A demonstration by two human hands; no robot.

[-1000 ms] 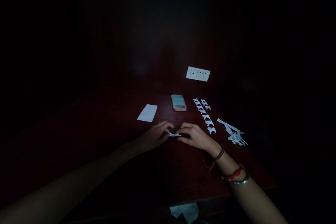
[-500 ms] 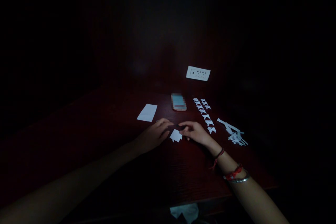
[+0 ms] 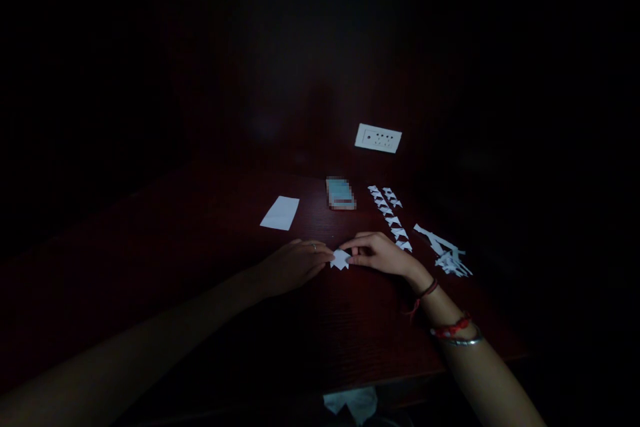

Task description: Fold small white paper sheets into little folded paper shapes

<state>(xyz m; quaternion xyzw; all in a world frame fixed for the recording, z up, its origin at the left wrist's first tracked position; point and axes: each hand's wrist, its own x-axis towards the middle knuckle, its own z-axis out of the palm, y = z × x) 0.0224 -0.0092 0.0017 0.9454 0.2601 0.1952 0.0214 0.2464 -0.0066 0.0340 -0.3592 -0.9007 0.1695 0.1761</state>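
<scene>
Settling onto both sides of the folded paper piece, the hands have it flat on the dark red table now! A second ago it stood edge-on between the fingers; half a second ago it lay with its points spread and the left hand off it. Here's the left hand, fingers straight and close together, tips on the piece's left edge. The right hand is half-curled, thumb and forefinger a little parted at the other edge. Pinching or only pressing? I can't tell for either. It looks to me like shaping has given way to steadying. Beyond, the rows of folded pieces sit undisturbed beside loose strips.
</scene>
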